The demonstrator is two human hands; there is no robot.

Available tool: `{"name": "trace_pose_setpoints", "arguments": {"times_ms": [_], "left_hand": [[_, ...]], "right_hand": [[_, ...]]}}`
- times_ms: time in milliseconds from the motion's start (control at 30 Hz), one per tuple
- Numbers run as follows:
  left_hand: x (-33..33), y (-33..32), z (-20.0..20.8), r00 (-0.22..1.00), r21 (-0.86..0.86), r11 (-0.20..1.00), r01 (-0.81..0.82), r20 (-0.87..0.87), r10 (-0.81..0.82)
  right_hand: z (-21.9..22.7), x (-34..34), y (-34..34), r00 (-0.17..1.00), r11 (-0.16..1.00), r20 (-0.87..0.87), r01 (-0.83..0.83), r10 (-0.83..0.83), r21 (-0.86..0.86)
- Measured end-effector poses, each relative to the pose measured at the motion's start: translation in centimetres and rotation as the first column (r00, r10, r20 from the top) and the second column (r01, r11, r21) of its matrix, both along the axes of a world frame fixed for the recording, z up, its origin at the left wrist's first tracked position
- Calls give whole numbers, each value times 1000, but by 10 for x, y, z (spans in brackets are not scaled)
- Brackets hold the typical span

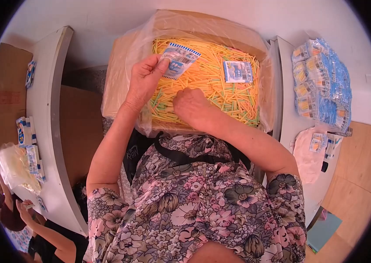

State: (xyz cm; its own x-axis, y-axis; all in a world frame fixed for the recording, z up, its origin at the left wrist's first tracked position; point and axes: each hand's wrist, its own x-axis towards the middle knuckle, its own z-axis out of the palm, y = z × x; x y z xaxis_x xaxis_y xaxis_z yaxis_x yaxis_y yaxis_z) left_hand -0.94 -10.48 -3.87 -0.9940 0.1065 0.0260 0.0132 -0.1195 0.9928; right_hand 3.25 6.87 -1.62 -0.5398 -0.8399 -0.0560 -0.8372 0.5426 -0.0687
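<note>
A large cardboard box (207, 23) lined with clear plastic stands in front of me, filled with thin yellow, orange, pink and green sticks (211, 65). Over its left part my left hand (147, 79) pinches a small clear packet (179, 62) with blue-striped edges between thumb and fingers. My right hand (191, 105) reaches down among the sticks near the box's front side, its fingers curled. Whatever those fingers grip is hidden. Another blue-and-white packet (238, 72) lies on top of the sticks at the right.
A white table (284, 79) at the right bears a stack of packets (323, 83) and a pink cloth (308, 153). Along the left, another table (52, 131) holds several packets and a plastic bag (12, 166). A co-worker's arm (47, 232) shows at lower left.
</note>
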Motion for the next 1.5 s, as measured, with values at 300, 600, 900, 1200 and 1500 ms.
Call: {"name": "trace_pose_setpoints", "arguments": {"times_ms": [300,600,900,1200,1500], "left_hand": [[9,-11,30,994,112,992,54,85,-63],[28,32,39,728,-701,592,398,-152,-669],[43,33,25,852,-452,800,395,-145,-503],[48,42,14,950,-109,961,254,-159,-269],[37,39,21,948,69,965,253,180,-262]], "right_hand": [[26,1,24,974,981,-117,194,-192,2],[46,-15,44,930,967,283,253,-236,-26],[27,-13,66,511,476,858,768,-54,-428],[15,-20,58,721,167,610,680,-328,-714],[53,-11,95,236,116,965,962,115,-249]]}}
